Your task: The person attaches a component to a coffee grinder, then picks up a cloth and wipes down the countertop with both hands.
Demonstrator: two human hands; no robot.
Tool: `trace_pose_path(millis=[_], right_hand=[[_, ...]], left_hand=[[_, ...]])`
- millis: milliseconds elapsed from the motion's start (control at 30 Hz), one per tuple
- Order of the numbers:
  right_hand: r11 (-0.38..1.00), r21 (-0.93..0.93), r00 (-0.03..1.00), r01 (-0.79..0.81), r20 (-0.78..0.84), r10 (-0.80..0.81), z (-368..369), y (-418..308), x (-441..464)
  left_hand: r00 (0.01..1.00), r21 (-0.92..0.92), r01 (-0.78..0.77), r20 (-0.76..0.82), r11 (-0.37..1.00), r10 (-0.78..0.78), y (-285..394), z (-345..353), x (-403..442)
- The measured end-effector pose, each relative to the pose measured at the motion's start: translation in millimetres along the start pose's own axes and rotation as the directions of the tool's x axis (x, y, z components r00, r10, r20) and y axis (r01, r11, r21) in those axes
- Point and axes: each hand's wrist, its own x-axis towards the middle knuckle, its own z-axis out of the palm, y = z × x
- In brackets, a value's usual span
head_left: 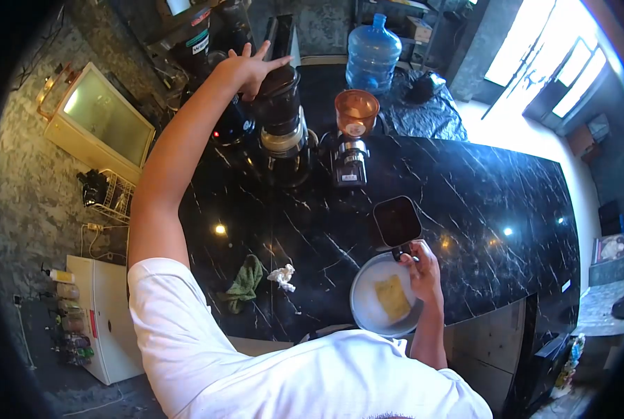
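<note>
My left hand (249, 68) is stretched out at the top, fingers spread, beside a dark grinder hopper (278, 101) on a machine with a cream-coloured collar. Nothing shows in its grasp. Near the counter's front edge, my right hand (422, 269) is closed on the handle of a dark square container (398, 221), whose open top faces up. Below that hand sits a round bowl (365, 304) of whitish liquid with a yellow sponge (393, 298) in it. A smaller grinder with an orange hopper (357, 112) stands further back on the counter.
A green cloth (245, 279) and a crumpled white tissue (282, 277) lie on the black marbled counter (480, 209) left of the bowl. At the back stands a large blue water bottle (373, 56) near black plastic sheeting (424, 115). A white fridge (106, 314) is at the left.
</note>
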Motion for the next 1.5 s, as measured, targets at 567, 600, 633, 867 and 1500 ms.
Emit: trace_pose_path(millis=[567,600,633,867,1500], right_hand=[[0.995,0.018,0.979,0.095,-0.181,-0.090,27,-18,7],[0.993,-0.004,0.974,0.121,-0.194,-0.120,30,-19,7],[0.992,-0.036,0.969,0.119,-0.214,-0.124,34,-22,8],[0.971,-0.068,0.928,0.228,-0.288,-0.238,80,-20,16],[0.873,-0.274,0.879,0.403,-0.150,-0.452,94,-40,-12]], left_hand=[[0.969,-0.362,0.025,-0.221,0.932,-0.112,22,-41,-88],[0.963,-0.486,0.044,-0.211,0.873,-0.166,29,-40,-107],[0.977,-0.662,-0.046,-0.187,0.749,-0.105,39,-33,-124],[0.973,-0.886,0.154,0.213,0.436,0.090,180,9,-212],[0.929,-0.875,0.369,0.342,0.312,-0.142,231,57,-254]])
